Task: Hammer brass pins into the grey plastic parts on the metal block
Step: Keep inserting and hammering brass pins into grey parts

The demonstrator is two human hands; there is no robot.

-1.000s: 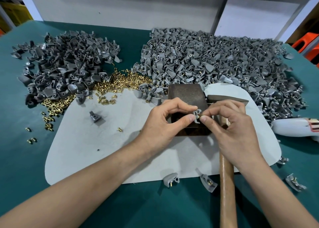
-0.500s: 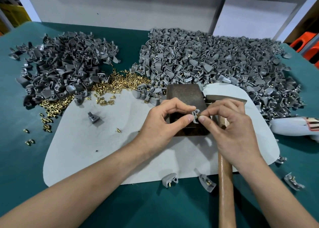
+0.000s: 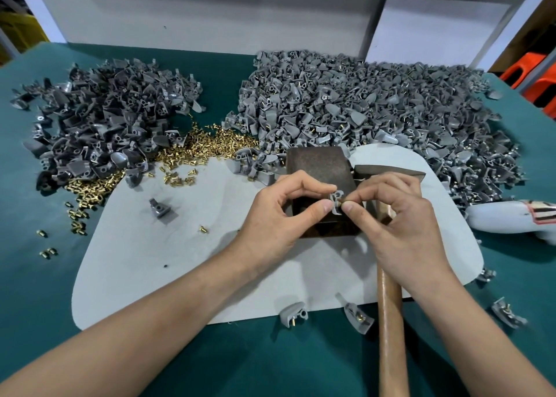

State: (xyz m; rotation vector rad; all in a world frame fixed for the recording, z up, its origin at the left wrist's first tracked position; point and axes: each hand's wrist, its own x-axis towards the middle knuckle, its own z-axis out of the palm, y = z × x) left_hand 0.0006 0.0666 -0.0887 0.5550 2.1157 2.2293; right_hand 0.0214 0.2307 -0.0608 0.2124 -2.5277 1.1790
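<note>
Where the green table (image 3: pixel 36 291) is closest to us, the wooden hammer handle (image 3: pixel 389 321) runs away from us and goes under our right wrist. Just to its left, two loose parts (image 3: pixel 293 314) lie at the front edge of the white mat (image 3: pixel 150 261).

Next come our hands. Our left hand (image 3: pixel 270 219) pinches one grey plastic part (image 3: pixel 334 199) between thumb and first finger. Our right hand (image 3: pixel 400 216) pinches a tiny brass pin (image 3: pixel 339 205) the same way and holds it against the right side of that part. So the part sits right between our two sets of fingertips, by the near top edge of the metal block (image 3: pixel 319 168). We cannot tell if it touches the block.

Just right of the block, behind our right hand, lies the hammer head (image 3: pixel 388 172). Off to the left, a single part (image 3: pixel 159 208) sits alone on the mat.

Farther back, a heap of brass pins (image 3: pixel 204 147) shines between a dark grey pile (image 3: pixel 105 126) on the left and a bigger, lighter grey pile (image 3: pixel 361 105) on the right.
</note>
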